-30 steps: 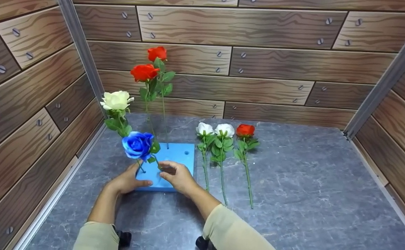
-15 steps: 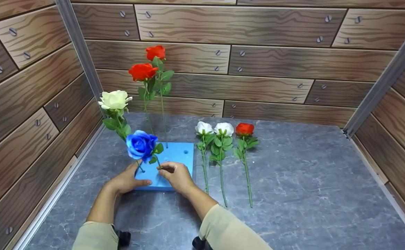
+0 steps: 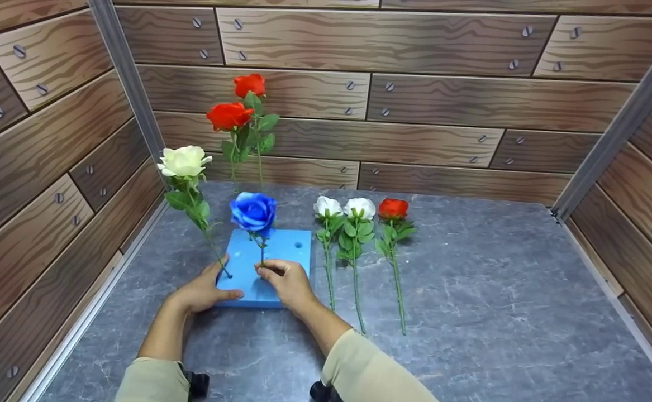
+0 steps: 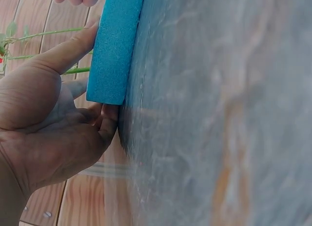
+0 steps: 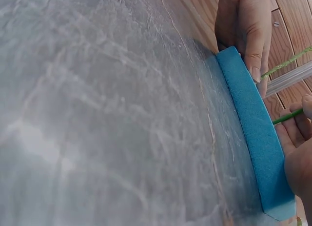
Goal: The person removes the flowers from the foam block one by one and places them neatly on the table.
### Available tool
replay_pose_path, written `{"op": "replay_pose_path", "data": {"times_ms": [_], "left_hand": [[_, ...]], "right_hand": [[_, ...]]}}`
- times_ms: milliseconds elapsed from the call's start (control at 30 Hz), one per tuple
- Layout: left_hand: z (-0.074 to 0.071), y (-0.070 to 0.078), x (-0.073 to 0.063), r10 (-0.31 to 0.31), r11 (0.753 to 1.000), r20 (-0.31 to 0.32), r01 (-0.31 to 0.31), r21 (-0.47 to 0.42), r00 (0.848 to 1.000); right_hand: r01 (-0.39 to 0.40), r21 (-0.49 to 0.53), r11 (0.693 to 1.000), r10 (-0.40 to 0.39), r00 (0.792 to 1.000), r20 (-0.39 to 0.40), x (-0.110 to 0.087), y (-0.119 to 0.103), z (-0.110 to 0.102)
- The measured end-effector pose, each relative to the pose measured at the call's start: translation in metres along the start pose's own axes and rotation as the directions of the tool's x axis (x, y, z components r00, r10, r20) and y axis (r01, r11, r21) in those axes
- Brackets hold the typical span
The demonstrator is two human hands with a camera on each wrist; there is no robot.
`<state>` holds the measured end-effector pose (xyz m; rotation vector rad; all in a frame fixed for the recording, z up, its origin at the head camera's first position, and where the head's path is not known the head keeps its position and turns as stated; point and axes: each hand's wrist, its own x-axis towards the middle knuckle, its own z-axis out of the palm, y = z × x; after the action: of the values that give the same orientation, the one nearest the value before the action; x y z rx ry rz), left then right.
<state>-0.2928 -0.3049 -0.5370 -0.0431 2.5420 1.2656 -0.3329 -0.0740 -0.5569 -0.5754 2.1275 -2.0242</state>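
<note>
Pinched together, my right hand (image 3: 288,283) holds the blue rose (image 3: 253,212) by its stem. My left hand (image 3: 200,291), thumb spread wide, grips the blue block (image 3: 284,248).

The deep-blue rose (image 3: 253,212) stands nearly upright over the light-blue block (image 3: 288,252), its stem (image 3: 262,254) pinched by the right hand (image 3: 289,285). The block lies flat on the table (image 3: 499,279) at left, its left side gripped by the left hand (image 3: 198,289).
</note>
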Motion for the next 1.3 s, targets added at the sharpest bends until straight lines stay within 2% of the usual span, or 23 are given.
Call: {"op": "replay_pose_path", "data": {"times_ms": [133, 300, 667, 833, 1067, 1300], "left_hand": [[0.0, -0.001, 0.0, -0.003, 1.0, 0.002, 0.003, 0.003, 1.0], [-0.001, -0.001, 0.002, -0.011, 1.0, 0.009, 0.011, -0.02, 1.0], [0.0, 0.0, 0.001, -0.022, 1.0, 0.001, 0.022, -0.009, 1.0], [0.0, 0.0, 0.001, -0.034, 0.999, 0.0, 0.034, -0.001, 0.999], [0.0, 0.0, 0.002, -0.029, 1.0, 0.002, 0.029, 0.005, 1.0], [0.001, -0.002, 0.004, -0.032, 0.999, -0.002, 0.032, 0.018, 0.999]], "right_hand": [[-0.033, 0.083, 0.996, 0.033, 0.999, -0.002, -0.001, 0.0, -0.001], [-0.035, 0.164, 0.986, 0.033, 0.999, 0.014, -0.001, -0.002, -0.004], [-0.076, 0.212, 0.974, 0.08, 0.997, -0.014, -0.002, -0.002, -0.008], [-0.069, 0.215, 0.974, 0.075, 0.997, -0.022, -0.003, 0.0, -0.01], [-0.025, 0.334, 0.942, 0.034, 0.999, -0.019, -0.004, 0.001, -0.014], [0.011, 0.349, 0.937, -0.008, 1.0, -0.011, -0.005, 0.003, -0.015]]}}
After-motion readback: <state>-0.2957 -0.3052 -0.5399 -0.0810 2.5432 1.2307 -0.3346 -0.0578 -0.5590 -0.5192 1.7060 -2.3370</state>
